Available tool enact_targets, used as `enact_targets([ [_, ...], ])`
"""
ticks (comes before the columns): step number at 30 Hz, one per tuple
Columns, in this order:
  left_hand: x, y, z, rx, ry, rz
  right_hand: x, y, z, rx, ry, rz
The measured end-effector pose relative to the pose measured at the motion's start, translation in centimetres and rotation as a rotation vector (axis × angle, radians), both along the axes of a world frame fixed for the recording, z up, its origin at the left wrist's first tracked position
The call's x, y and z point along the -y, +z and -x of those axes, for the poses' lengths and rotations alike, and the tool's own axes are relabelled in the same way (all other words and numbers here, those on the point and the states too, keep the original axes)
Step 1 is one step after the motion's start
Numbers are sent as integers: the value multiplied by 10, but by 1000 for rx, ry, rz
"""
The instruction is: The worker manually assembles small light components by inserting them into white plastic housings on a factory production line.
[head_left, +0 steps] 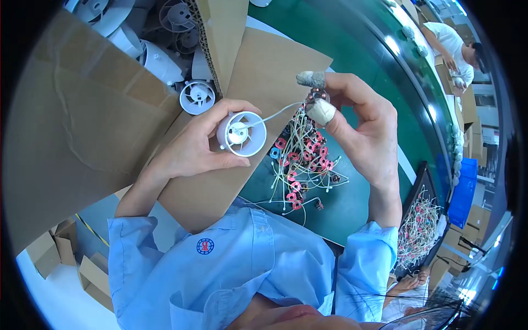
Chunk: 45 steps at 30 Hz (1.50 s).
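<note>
My left hand [190, 144] is wrapped round a white plastic fan housing [254, 144], a short round duct with vanes and a hub inside. From its hub a thin white cable [281, 110] runs across to my right hand [360, 118]. There the thumb and index finger, both wearing pale finger covers, pinch a small copper-wound motor stator [317, 95] on the cable's end. Below the right hand lies a loose pile of stators with red and pink rings [308, 159] and tangled white cables, on the green work surface [324, 214].
A cardboard box [104, 99] on the left holds several white fan housings [159, 61]. A cardboard sheet [275, 60] lies under my left hand. To the right stand a black tray [419, 223] of wired parts and a blue bin [462, 192]. A co-worker [451, 44] works across the line.
</note>
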<state>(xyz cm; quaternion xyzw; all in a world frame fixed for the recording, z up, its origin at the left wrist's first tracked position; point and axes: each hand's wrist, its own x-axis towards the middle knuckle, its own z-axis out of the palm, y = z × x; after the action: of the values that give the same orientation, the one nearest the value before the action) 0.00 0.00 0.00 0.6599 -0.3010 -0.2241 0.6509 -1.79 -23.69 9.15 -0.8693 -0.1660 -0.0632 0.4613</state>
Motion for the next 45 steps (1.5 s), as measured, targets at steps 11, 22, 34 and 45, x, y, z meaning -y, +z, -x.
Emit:
enact_targets([
  [11,5,11,9,296,175,-138,-23,4,10,-250,103,-83],
  [22,10,31,24,645,386,-275,-31,-39,24,405,148,229],
  [34,16,26,24,659,409,-242,-43,-49,22,435,107,297],
  [45,17,18,21,568,405,-118,-41,-48,13,174,101,137],
])
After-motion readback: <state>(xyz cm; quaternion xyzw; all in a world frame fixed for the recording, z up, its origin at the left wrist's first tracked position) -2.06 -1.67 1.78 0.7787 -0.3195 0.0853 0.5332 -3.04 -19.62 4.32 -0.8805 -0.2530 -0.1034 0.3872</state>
